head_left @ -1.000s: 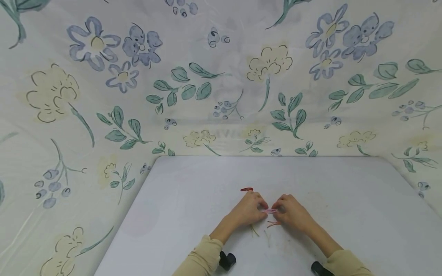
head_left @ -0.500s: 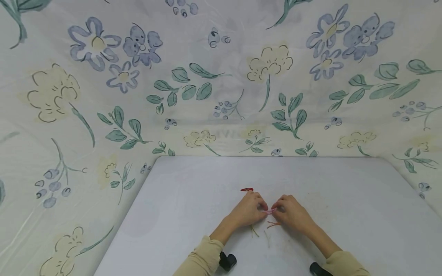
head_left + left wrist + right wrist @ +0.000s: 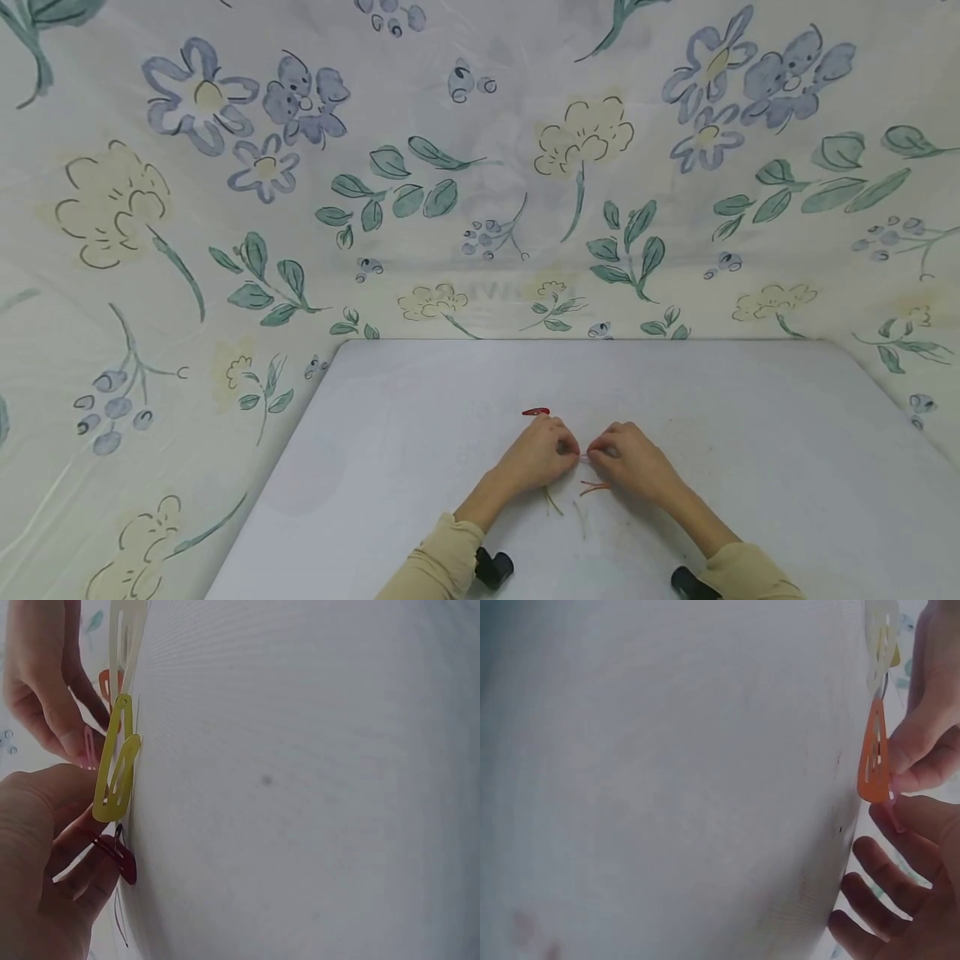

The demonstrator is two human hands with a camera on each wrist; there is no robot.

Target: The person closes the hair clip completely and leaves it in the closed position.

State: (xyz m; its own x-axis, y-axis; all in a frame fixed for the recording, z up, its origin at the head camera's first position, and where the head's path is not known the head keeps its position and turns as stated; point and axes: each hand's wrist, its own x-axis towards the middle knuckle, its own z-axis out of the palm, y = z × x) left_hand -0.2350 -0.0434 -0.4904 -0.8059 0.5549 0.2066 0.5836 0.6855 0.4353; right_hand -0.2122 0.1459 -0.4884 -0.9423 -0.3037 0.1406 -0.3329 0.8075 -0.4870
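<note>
Between the fingertips of both hands is a small pink snap hair clip [image 3: 584, 457], mostly covered by fingers. My left hand [image 3: 540, 452] pinches its left end. From the other side, my right hand [image 3: 630, 458] pinches it between thumb and forefinger; the right wrist view shows its other fingers spread apart. Part of the pink clip [image 3: 89, 746] shows in the left wrist view. A red hair clip [image 3: 536, 412] lies just beyond the left hand. Near the left thumb in that wrist view are yellow hair clips [image 3: 112, 772]. An orange hair clip [image 3: 875, 754] lies close to the right hand.
Pale cream clips [image 3: 881, 645] lie on the near side of the hands on the white table [image 3: 420, 392]. Black wrist devices [image 3: 495, 568] sit below both sleeves. A flower-patterned cloth [image 3: 480, 208] hangs behind the table.
My right fingertips have shifted slightly left, closer to the left ones, and less of the pink hair clip shows between them. The loose clips stay where they were.
</note>
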